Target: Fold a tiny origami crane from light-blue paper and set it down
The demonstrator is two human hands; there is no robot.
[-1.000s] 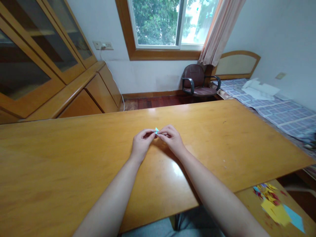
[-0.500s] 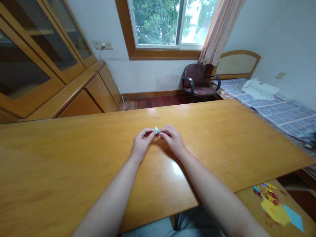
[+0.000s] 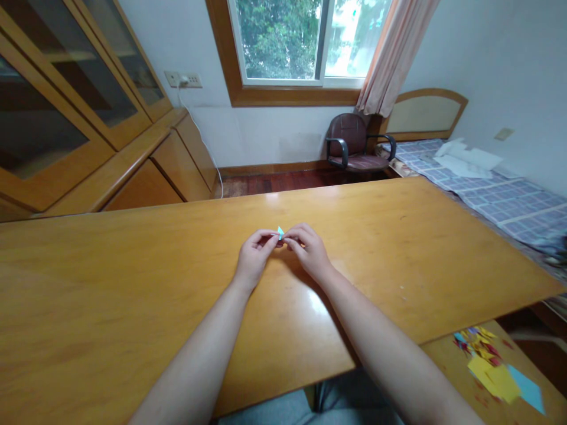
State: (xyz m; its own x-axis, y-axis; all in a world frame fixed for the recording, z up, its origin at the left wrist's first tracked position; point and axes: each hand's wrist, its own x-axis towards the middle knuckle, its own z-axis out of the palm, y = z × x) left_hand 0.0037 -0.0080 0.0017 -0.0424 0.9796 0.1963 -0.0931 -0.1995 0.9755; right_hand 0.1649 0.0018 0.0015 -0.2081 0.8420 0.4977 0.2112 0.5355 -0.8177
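Observation:
Between my fingertips is a small folded piece of light blue paper (image 3: 280, 232), with one pointed corner sticking up. My left hand (image 3: 257, 251) pinches it from the left with thumb and forefinger. From the right, my right hand (image 3: 309, 248) closes thumb and fingers on its other side. Both hands hover just above the wooden table (image 3: 146, 289). The fingers cover most of the paper, so its full folded shape cannot be made out.
At lower right, a lower surface holds a pile of small folded papers (image 3: 481, 345), yellow sheets (image 3: 496, 378) and a light blue sheet (image 3: 529, 389). Beyond the table stand an armchair (image 3: 349, 141) and a bed (image 3: 487, 183). A glass-doored cabinet (image 3: 88, 147) lines the left.
Both hands keep their pinch on the light blue paper in nearly the same place. Only a very slight shift of the fingers and paper shows.

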